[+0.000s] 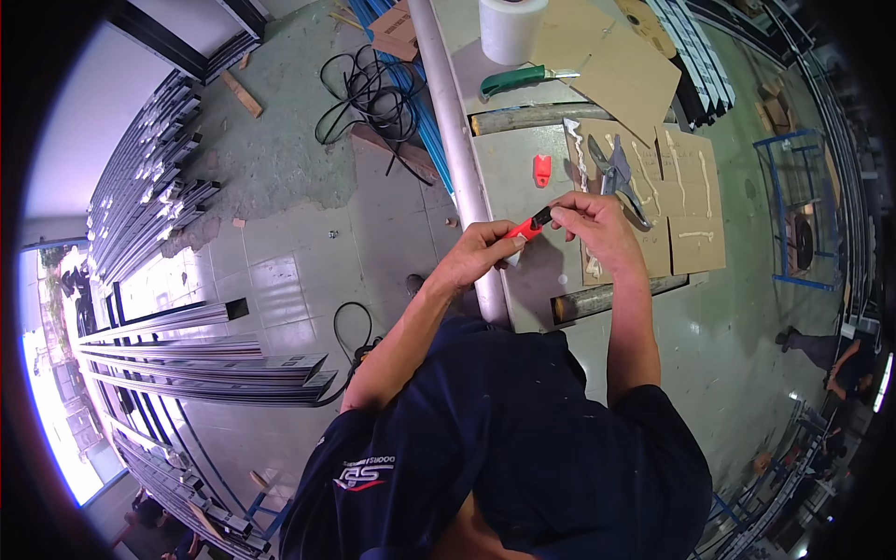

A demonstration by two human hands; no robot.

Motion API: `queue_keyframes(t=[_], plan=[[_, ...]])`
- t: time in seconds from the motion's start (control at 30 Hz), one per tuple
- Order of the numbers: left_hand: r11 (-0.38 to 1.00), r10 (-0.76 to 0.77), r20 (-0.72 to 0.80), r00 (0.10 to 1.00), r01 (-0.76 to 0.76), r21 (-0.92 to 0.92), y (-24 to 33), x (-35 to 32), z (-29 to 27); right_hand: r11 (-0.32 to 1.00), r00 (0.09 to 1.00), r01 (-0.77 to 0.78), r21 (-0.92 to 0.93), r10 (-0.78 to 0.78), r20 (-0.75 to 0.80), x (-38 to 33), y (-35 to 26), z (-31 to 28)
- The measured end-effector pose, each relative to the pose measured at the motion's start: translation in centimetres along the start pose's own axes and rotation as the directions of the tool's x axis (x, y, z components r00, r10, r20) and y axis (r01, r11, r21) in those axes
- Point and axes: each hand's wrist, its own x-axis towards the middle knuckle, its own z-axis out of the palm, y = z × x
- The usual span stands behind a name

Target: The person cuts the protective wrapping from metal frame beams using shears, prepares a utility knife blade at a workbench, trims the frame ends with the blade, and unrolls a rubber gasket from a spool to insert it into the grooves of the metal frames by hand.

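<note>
My left hand (481, 252) is closed around a small red tool (525, 231) that has a black end piece. The fingers of my right hand (597, 224) pinch that black end piece (541, 216), so both hands are on the one tool above the table's near part. Its exact kind is too small to make out. Just beyond it a flat red plastic piece (541, 171) lies on the table. Beside my right hand a pair of grey-handled pliers (616, 173) rests on cardboard (691, 187) streaked with white paste.
Farther along the table (495, 173) are a green-handled knife (516, 81) and a white roll (511, 30). Left of it, a tangled black strip (369, 103) and blue lengths lie on the floor. Metal profiles (205, 373) jut out at left; a blue frame (793, 210) stands right.
</note>
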Motion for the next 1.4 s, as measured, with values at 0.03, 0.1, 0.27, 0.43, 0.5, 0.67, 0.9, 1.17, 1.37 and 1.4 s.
queue_keyframes(t=[0.03,0.1,0.27,0.43,0.5,0.67,0.9,1.17,1.37,1.4], plan=[[1.000,0.021,0.013,1.000,-0.021,0.009,0.1,0.0,0.0,0.999,1.000,0.020,-0.047,-0.021,-0.022,-0.1,-0.1,0.0],[0.999,0.043,0.026,0.999,-0.043,0.015,-0.1,0.1,0.1,0.995,0.998,0.038,-0.097,-0.042,-0.043,-0.3,-0.3,0.1],[0.979,0.204,0.095,0.974,-0.205,0.002,-0.9,0.8,0.0,0.951,0.972,0.233,-0.202,-0.233,0.021,-1.1,-2.5,0.4],[0.982,0.187,0.074,0.979,-0.185,-0.040,-1.0,0.8,0.0,0.895,0.912,0.407,-0.183,-0.411,0.018,-2.0,-5.1,0.1],[0.980,0.190,0.053,0.980,-0.186,-0.071,-1.2,0.9,-0.2,0.867,0.899,0.429,-0.252,-0.438,0.023,-2.1,-6.1,0.3],[0.971,0.238,0.091,0.967,-0.235,-0.038,-1.2,0.4,-0.6,0.922,0.817,0.354,-0.155,-0.386,-0.429,-0.5,-6.4,-1.6],[0.961,0.271,0.040,0.962,-0.267,-0.075,-1.3,-0.2,-0.6,0.649,0.910,0.127,-0.751,-0.377,-0.172,7.1,-0.4,-5.0],[0.939,0.344,-0.095,0.934,-0.345,0.003,-0.7,-0.1,-1.5,0.258,0.965,-0.030,-0.966,-0.243,-0.095,8.2,-0.4,1.3],[0.940,0.322,-0.122,0.939,-0.332,-0.075,0.3,-0.2,-1.6,0.315,0.899,0.110,-0.943,-0.437,-0.042,7.8,2.1,1.3],[0.953,0.291,-0.175,0.941,-0.302,-0.040,-0.4,0.1,-1.7,0.313,0.898,0.118,-0.942,-0.439,-0.033,7.2,1.8,0.9]])
